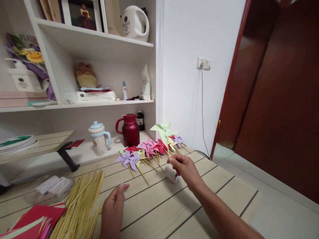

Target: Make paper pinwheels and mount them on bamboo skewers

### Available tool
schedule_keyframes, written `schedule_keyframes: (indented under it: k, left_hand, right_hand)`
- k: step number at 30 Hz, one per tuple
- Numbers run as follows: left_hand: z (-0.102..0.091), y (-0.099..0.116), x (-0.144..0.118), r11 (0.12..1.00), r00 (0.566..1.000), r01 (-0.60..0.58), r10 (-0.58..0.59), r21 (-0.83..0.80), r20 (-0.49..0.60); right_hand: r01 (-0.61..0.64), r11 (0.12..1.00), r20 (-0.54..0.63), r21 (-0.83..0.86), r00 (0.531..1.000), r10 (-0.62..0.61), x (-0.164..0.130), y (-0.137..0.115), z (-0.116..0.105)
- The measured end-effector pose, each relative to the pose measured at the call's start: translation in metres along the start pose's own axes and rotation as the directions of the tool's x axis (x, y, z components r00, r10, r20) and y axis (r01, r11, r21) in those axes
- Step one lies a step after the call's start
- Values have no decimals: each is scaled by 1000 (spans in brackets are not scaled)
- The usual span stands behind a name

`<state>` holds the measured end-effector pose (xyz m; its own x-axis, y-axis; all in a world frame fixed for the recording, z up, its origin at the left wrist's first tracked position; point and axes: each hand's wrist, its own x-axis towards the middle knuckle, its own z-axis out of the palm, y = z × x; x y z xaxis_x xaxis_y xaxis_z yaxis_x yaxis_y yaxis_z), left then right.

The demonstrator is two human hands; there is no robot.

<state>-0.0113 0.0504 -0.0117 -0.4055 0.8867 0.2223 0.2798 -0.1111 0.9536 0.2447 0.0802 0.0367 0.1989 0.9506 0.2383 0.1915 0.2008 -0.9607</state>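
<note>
My right hand [185, 169] pinches the stick of a pale green paper pinwheel [162, 130] and holds it upright over the far part of the wooden table [159, 202]; a small white object [171, 174] is tucked under its fingers. Behind it, a row of finished pinwheels [149, 150] in purple, pink, red and yellow lies on the table. My left hand [113, 207] hovers low over the table's near side, fingers loosely curled and holding nothing, beside a pile of bamboo sticks [81, 205].
Red and coloured paper sheets [32, 219] and a clear bag [53, 186] lie at the near left. A red jug [130, 130] and a lidded cup [99, 138] stand on the low shelf behind. The table's right edge drops to the floor near a door [279, 99].
</note>
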Motion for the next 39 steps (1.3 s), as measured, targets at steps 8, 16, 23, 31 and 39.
schedule_keyframes:
  k: [8, 16, 23, 31, 39]
  left_hand:
    - [4, -11, 6, 1000, 990, -2, 2, -5, 144]
    - [6, -14, 7, 1000, 982, 8, -10, 15, 186]
    - [9, -22, 11, 999, 977, 6, -13, 35, 211]
    - [8, -14, 9, 998, 975, -1, -13, 65, 224]
    - [8, -9, 11, 996, 973, 11, -32, 90, 228]
  right_hand:
    - [-55, 987, -1, -154, 998, 56, 37, 18, -34]
    - [-102, 913, -124, -395, 991, 57, 73, 54, -57]
    - [-201, 696, -217, -690, 974, 67, 79, 89, -95]
    - [-253, 450, -232, -856, 967, 102, 88, 93, -104]
    - [-243, 334, -205, -911, 968, 145, 91, 93, -108]
